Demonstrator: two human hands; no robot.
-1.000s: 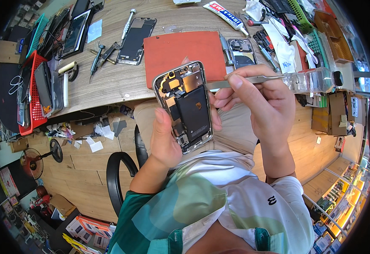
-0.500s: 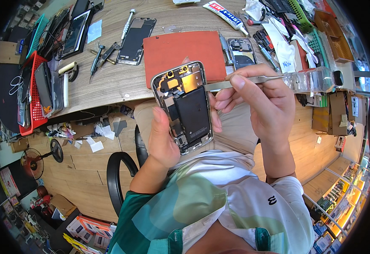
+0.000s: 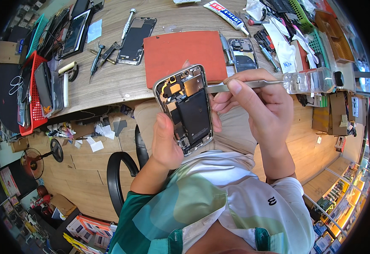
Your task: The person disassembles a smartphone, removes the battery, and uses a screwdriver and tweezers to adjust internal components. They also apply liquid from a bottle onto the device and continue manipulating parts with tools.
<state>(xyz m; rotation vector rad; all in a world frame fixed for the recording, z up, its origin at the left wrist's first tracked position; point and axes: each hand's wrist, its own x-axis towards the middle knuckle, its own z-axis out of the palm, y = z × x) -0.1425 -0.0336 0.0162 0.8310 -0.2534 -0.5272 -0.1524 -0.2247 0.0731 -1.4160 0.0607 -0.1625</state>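
Fingers [image 3: 236, 86] of the right hand [image 3: 257, 110] pinch metal tweezers [image 3: 219, 87]; their tip seems hidden behind the opened phone [image 3: 187, 108] (back removed), gripped by the left hand [image 3: 166, 144].

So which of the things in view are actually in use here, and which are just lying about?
In use:
- opened phone, held in the left hand
- metal tweezers, pinched in the right hand, tips at the phone's upper edge

Lying about:
- red mat on the wooden bench
- second phone shell
- screwdriver
- glue tube
- clear bottle
- red basket
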